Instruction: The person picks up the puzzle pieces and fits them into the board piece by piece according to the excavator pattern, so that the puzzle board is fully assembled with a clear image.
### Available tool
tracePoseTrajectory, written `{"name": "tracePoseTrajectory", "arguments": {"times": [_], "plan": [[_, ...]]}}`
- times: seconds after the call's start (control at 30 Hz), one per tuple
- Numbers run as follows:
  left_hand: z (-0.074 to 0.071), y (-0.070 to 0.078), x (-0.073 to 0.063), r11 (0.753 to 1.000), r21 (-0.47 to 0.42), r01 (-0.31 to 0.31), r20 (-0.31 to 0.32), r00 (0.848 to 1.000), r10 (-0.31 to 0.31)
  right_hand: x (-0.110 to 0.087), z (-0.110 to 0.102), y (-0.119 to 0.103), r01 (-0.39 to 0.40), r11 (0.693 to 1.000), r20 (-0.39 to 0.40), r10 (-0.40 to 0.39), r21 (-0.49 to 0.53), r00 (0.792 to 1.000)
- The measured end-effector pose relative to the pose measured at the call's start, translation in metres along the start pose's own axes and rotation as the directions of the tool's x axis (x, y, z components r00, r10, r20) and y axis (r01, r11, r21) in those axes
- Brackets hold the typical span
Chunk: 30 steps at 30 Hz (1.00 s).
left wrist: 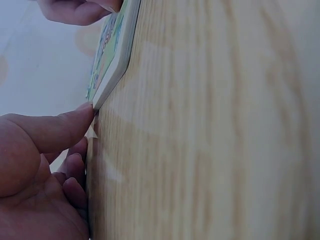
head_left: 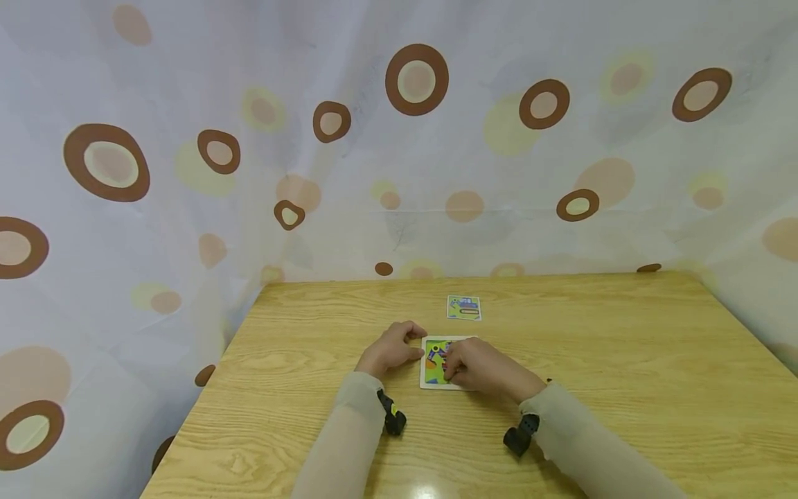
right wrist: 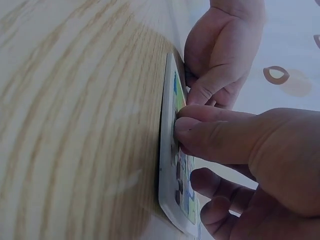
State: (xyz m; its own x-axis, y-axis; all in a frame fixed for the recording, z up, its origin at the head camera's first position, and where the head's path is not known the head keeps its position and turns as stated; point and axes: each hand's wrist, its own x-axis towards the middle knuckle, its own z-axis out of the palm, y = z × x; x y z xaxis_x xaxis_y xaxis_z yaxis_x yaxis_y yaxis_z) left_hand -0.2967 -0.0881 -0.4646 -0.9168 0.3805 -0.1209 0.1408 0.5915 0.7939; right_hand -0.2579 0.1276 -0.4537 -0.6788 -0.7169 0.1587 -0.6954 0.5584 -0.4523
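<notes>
A puzzle board (head_left: 431, 385) with a white rim and a bright green, blue and orange picture lies flat on the table. My left hand (head_left: 394, 346) is at its left side, with the thumb (left wrist: 75, 125) touching the corner of the rim in the left wrist view. Over the right part of the board, my right hand (head_left: 483, 366) has its thumb (right wrist: 210, 140) and index finger brought together at the picture's surface. They pinch a small puzzle piece, mostly hidden by the fingertips. The right hand also covers much of the picture.
Behind the board lies a small square picture card (head_left: 464, 308) showing a blue digger-like vehicle on green. The wooden table (head_left: 299, 346) extends to both sides. A white curtain (head_left: 349, 173) with brown and yellow spots hangs along the table's back and left edges.
</notes>
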Motion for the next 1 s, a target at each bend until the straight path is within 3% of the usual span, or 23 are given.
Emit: {"name": "tracePoseTrajectory", "arguments": {"times": [0.47, 0.77, 1.0], "plan": [[-0.001, 0.001, 0.003, 1.0, 0.009, 0.005, 0.001, 1.0, -0.005, -0.001, -0.001, -0.004, -0.049, 0.999, 0.001, 0.049, -0.018, 0.999], [0.0, 0.0, 0.003, 0.999, 0.016, 0.029, -0.002, 1.0, -0.029, -0.016, -0.007, 0.0, -0.189, 0.965, 0.03, 0.187, 0.18, 0.982], [0.003, -0.002, 0.002, 0.999, 0.006, 0.042, -0.012, 0.999, -0.042, -0.032, -0.014, 0.006, -0.213, 0.95, -0.012, 0.222, 0.227, 0.975]]}}
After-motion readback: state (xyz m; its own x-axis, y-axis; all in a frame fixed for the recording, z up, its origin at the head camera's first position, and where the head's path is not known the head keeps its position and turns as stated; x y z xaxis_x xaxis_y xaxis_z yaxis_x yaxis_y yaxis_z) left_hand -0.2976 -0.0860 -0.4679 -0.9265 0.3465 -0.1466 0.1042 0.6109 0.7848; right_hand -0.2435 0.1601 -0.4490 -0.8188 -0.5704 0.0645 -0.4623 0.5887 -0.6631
